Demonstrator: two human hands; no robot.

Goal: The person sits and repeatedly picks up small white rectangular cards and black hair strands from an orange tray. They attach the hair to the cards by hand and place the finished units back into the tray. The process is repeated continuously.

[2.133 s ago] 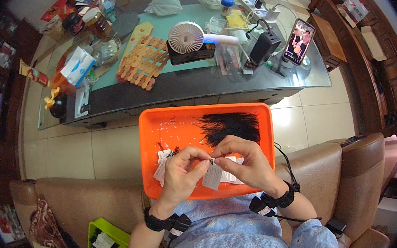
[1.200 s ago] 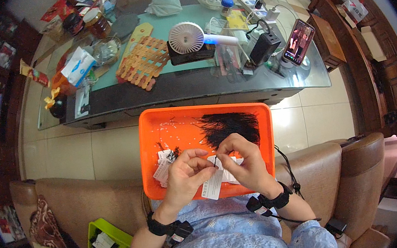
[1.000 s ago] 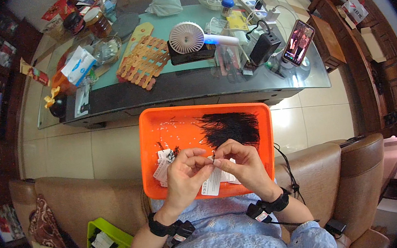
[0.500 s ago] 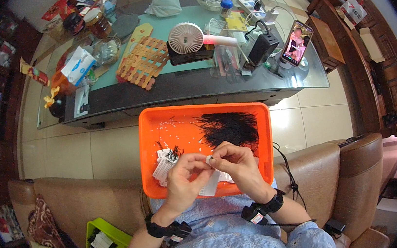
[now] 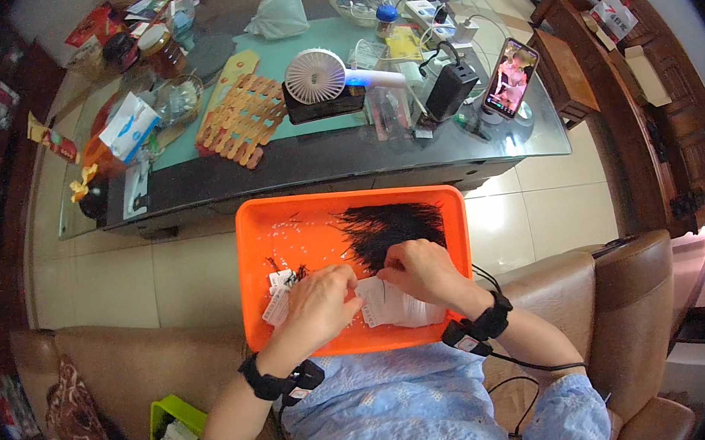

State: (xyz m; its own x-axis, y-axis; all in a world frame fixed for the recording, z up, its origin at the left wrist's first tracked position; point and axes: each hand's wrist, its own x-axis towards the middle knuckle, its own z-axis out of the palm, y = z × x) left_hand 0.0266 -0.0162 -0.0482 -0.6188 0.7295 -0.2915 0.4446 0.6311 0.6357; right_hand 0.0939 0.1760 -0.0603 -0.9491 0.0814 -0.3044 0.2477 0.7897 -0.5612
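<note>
Both hands work over a shallow orange tray [image 5: 246, 258] resting at my lap. My left hand [image 5: 324, 300] is closed, fingers curled and thumb pressed in beside the left edge of a white paper tag [image 5: 372, 299]. Whatever sits in its fingertips is hidden. My right hand [image 5: 422, 269] bends down with its fingertips pinched at the tag's upper right part. More white tags [image 5: 411, 311] lie stacked below that hand. Behind it spreads a bundle of thin black strings [image 5: 392, 226]. Several tags with black strings [image 5: 278, 298] lie left of my left hand.
Small white bits [image 5: 311, 235] are scattered in the tray. Past it stands a glass-topped table [image 5: 277, 172] with a handheld fan [image 5: 315, 76], a phone on a stand [image 5: 513, 78] and a black charger [image 5: 451, 91]. A green bin [image 5: 170, 410] holds tags at lower left; a cable [image 5: 534, 366] runs by my right arm.
My hands have moved apart from a joint pinch near the tray's middle. The right hand has shifted to the tag stack, and the left has turned palm down. The view has shifted slightly.
</note>
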